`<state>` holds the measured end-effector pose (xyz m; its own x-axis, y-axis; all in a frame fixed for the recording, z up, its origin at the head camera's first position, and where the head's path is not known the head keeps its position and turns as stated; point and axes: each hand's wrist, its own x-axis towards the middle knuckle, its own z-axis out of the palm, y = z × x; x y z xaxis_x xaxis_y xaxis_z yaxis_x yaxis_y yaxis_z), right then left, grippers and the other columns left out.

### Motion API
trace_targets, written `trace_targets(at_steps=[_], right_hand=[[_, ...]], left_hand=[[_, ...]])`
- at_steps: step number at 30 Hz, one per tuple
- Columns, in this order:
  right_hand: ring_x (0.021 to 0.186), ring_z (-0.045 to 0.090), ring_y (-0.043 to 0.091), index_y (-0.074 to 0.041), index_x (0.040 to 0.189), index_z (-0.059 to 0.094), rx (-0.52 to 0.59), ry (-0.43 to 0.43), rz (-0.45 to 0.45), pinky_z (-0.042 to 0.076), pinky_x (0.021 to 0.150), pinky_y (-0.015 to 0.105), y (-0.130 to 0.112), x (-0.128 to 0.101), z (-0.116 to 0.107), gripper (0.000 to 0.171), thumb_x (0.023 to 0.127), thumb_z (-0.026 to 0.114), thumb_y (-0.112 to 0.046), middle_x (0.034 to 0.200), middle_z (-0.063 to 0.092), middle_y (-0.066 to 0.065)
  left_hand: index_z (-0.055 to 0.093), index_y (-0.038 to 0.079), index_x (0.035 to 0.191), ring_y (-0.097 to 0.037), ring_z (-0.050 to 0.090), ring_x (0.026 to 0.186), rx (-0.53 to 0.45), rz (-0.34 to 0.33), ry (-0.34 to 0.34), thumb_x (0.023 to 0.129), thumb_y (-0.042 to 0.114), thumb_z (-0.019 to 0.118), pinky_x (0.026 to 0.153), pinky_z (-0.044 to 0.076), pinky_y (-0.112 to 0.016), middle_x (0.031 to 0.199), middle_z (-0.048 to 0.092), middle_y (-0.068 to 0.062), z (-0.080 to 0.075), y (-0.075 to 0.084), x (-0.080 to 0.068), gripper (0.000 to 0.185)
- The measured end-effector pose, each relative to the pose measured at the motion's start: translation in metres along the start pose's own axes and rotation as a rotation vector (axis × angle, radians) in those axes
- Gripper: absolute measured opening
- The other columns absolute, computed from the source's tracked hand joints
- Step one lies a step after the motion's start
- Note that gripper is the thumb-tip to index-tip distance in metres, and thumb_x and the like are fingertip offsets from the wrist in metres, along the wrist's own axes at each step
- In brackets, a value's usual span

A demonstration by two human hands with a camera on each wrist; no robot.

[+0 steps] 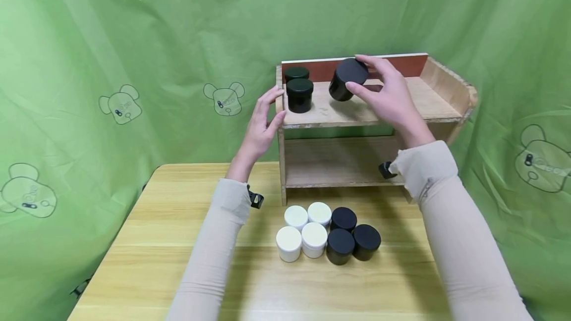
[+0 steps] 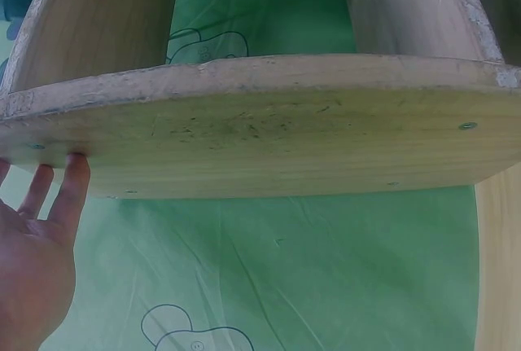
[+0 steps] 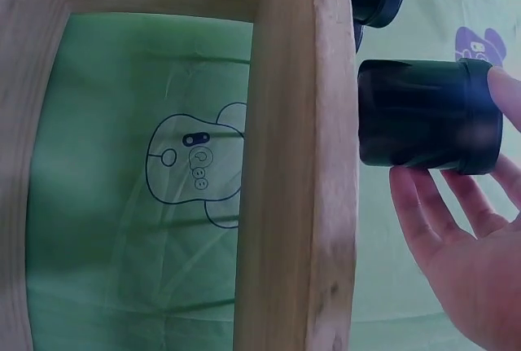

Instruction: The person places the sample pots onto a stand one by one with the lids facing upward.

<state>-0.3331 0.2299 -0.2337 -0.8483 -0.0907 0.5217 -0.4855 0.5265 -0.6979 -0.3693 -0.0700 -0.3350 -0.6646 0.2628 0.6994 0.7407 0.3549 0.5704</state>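
The black jar sits tilted in your right hand, fingers curled round its lid, just above the top board of the wooden shelf. Two more black jars stand at the board's left end. Your left hand rests open-fingered against the shelf's left edge, seemingly touching it

I am counting six black jars: three on the shelf, three on the table. Four white jars are sitting beside them.
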Motion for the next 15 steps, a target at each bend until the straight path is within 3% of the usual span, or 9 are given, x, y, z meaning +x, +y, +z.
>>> trace_targets(at_steps=[5, 15], right_hand=[[0.128, 0.058, 0.029, -0.025, 0.156, 0.047, -0.042, -0.022, 0.043, 0.050, 0.111, 0.042, -0.001, 0.014, 0.008, 0.066, 0.097, 0.073, -0.037, 0.149, 0.053, 0.011], [0.133, 0.055, 0.030, -0.022, 0.159, 0.042, -0.101, -0.041, 0.072, 0.041, 0.115, 0.043, 0.002, 0.041, 0.025, 0.070, 0.098, 0.070, -0.043, 0.151, 0.050, 0.013]], left_hand=[[0.040, 0.022, 0.156, -0.009, 0.027, 0.155, 0.011, -0.002, -0.005, 0.107, 0.030, 0.053, 0.129, 0.023, -0.044, 0.169, 0.031, 0.000, 0.001, 0.001, 0.000, 0.051], [0.039, 0.023, 0.157, -0.013, 0.028, 0.155, 0.021, 0.002, 0.000, 0.108, 0.029, 0.052, 0.129, 0.023, -0.046, 0.169, 0.031, -0.002, 0.000, 0.003, -0.001, 0.051]])
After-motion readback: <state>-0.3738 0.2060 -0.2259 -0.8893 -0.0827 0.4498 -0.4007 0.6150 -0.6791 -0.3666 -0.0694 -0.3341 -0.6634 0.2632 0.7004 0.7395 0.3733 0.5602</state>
